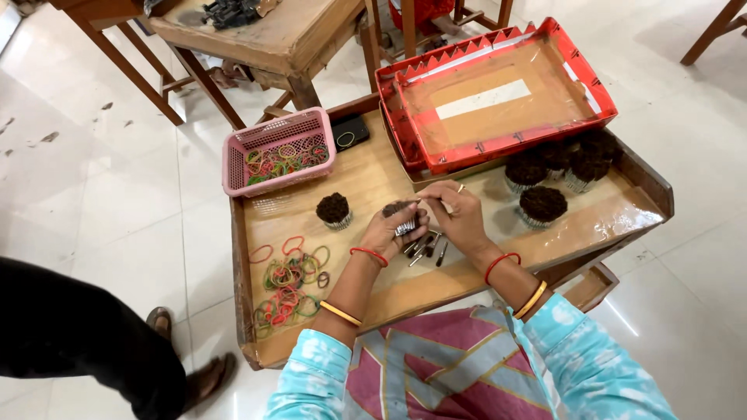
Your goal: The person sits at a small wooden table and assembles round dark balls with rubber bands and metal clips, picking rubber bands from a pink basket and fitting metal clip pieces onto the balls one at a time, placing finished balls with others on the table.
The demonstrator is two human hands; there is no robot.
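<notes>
Small bundle [400, 218] of dark sticks with silvery lower ends, held above the middle of the wooden tray table [366, 183]. Long axis looks roughly up-down in frame, dark tips toward the far side, silvery ends toward the person; exact tilt hard to tell. Left hand [389, 231] cups it from below, fingers curled round the silvery part, closed on the bundle, wrist bent, forearm coming in from lower left. Right hand [459, 214] comes from lower right, fingers pinched together at the bundle's top, touching it; cannot tell if it grips a single stick or just presses. Ring on a right finger, red and yellow bangles on both wrists.

Just below the hands: a few loose sticks [426, 247] lying on the table, mostly angled diagonal. Left of the hands, a finished dark-topped bundle [334, 210] stands upright alone. Right side: more such bundles [543, 204] standing, a cluster near the red cardboard box lid [498, 97], which rests tilted on the table's far edge. Near left: heap of coloured rubber bands [286, 281] spread on the table. Far left corner: pink plastic basket [278, 152] with more bands inside; a dark phone [350, 132] just beside it. Another person's dark trouser leg and sandalled foot [204, 377] on the floor at left.
</notes>
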